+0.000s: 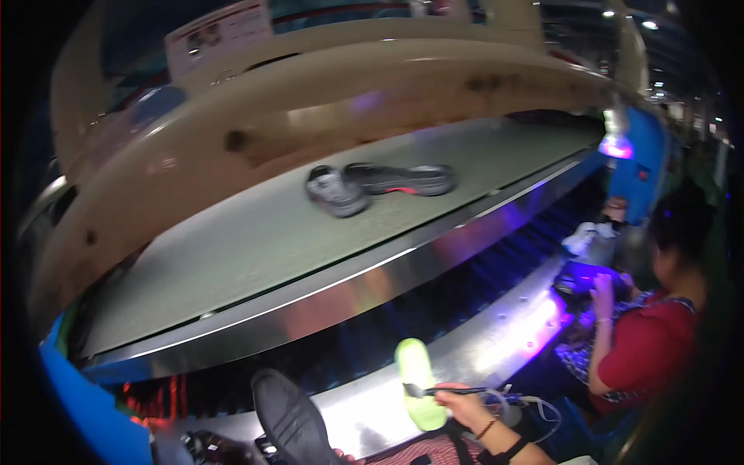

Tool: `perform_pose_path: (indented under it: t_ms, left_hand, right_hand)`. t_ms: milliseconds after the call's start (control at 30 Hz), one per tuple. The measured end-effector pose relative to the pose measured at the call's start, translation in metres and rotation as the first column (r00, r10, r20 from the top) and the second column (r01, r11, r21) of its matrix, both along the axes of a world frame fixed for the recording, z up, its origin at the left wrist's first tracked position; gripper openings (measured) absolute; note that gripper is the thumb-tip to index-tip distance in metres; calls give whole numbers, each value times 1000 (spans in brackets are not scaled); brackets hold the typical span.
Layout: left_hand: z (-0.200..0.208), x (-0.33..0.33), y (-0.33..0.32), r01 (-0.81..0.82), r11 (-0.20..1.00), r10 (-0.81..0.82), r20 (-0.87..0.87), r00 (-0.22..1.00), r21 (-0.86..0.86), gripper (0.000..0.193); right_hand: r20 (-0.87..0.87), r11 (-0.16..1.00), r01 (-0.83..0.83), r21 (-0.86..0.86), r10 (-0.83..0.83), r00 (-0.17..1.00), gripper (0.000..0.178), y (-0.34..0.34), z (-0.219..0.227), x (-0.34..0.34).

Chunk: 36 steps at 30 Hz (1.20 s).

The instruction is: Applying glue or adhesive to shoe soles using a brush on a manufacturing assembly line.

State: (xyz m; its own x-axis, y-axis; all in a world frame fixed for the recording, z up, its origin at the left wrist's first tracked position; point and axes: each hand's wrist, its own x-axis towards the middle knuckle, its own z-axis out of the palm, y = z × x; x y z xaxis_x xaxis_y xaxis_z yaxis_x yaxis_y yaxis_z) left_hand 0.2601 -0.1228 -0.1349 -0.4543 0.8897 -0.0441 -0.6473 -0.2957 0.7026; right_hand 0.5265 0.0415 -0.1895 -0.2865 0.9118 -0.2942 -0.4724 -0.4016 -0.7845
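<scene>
My right hand (465, 409) is closed round the dark handle of a brush (453, 391), with a thin hose or cord near its back end. The brush head meets the face of a lime-green sole-shaped piece (417, 364), upright in front of me over the metal ledge. At the lower edge, my left hand (343, 456) shows only a few fingertips, closed at the lower end of a dark grey shoe sole (288, 415). The rest of that hand is cut off by the picture's edge.
Two dark shoes (339, 192) with red accents lie on the green conveyor belt (256, 248). A metal rail (333, 298) and a shiny ledge (496, 337) run before it. At right a person in red (647, 345) works under a purple lamp (616, 146).
</scene>
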Motion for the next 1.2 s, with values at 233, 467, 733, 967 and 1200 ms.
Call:
perform_pose_path:
  t_ms: [233,467,733,967,1200]
  left_hand:
    - [-29,16,-7,44,983,-37,43,998,-180,67]
    - [-32,13,-11,78,969,-71,39,997,-234,65]
    - [-37,7,-24,83,962,-77,33,996,-260,64]
    - [-45,-3,-34,92,953,-87,28,996,-287,64]
    - [-59,-11,-75,89,967,-60,124,990,-237,64]
  right_hand:
    - [-15,992,-99,81,100,995,34,-9,-13,-8]
    - [-30,987,-151,52,153,988,35,-4,-11,-13]
    - [23,980,-180,85,178,984,35,-8,-7,-13]
    - [42,977,-186,107,182,982,34,-11,-7,-12]
    - [122,978,-156,141,139,983,28,-19,3,-15]
